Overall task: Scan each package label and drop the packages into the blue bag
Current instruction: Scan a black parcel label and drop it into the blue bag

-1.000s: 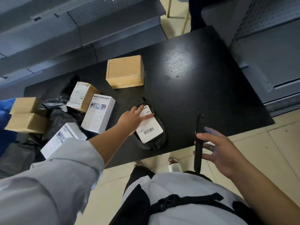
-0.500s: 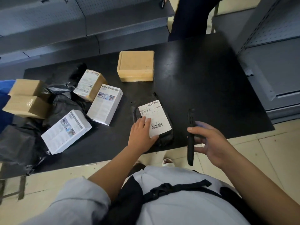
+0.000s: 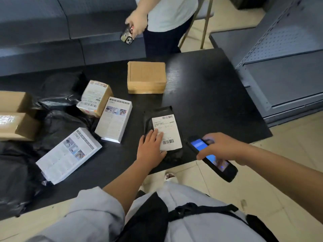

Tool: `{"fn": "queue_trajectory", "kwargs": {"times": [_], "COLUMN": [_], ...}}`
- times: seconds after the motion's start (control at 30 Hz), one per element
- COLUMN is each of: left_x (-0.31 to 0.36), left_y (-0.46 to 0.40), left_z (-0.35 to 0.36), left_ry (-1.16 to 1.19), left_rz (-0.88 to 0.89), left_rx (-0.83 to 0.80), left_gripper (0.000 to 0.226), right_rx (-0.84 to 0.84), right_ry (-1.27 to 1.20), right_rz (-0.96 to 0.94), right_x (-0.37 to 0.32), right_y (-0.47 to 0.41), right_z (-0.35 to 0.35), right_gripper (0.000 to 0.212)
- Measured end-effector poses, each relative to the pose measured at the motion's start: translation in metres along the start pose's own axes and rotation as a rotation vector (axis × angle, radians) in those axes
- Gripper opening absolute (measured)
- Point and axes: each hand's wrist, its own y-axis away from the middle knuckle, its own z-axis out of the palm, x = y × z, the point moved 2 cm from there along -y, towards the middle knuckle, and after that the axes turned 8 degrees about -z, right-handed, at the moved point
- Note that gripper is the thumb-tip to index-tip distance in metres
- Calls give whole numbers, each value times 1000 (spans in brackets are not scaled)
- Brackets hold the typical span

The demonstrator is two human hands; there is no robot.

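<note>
Tilted screen-up since before, scanner (image 3: 212, 158) — gripped by right fingers (image 3: 202, 155); left fingers (image 3: 155, 135) flat on label (image 3: 167, 132).

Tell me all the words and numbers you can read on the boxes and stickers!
Brown cardboard box with a white label: upside-down digits, roughly "605-4503-44", uncertain; the rest is blurred.
White shipping label on the black plastic mailer: two barcodes, print too small to read.
Two white printed boxes: small pictures and text, too blurred.
Black handheld scanner: blue lit screen, nothing readable.
Plain brown cardboard box: no text shows.
</note>
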Motion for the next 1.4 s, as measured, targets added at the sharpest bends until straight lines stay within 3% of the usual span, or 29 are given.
{"fn": "queue_trajectory", "kwargs": {"times": [0.17, 0.5, 1.07, 1.4], "left_x": [-2, -11, -9, -6], "left_y": [-2, -5, -5, -2], "left_z": [-1, 13, 10, 7], "left_ry": [15, 67, 35, 32], "left_rz": [33, 86, 79, 57], "left_rx": [4, 60, 35, 4], "left_gripper": [81, 76, 77, 76], "right_rx": [-46, 51, 78, 47], "right_ry": [197, 460, 601, 412], "right_rz": [108, 228, 254, 216], "right_x": [-19, -15, -23, -5], "right_y": [-10, 0, 9, -2], "right_z": [17, 54, 57, 40], "right_gripper": [51, 45, 44, 47]}}
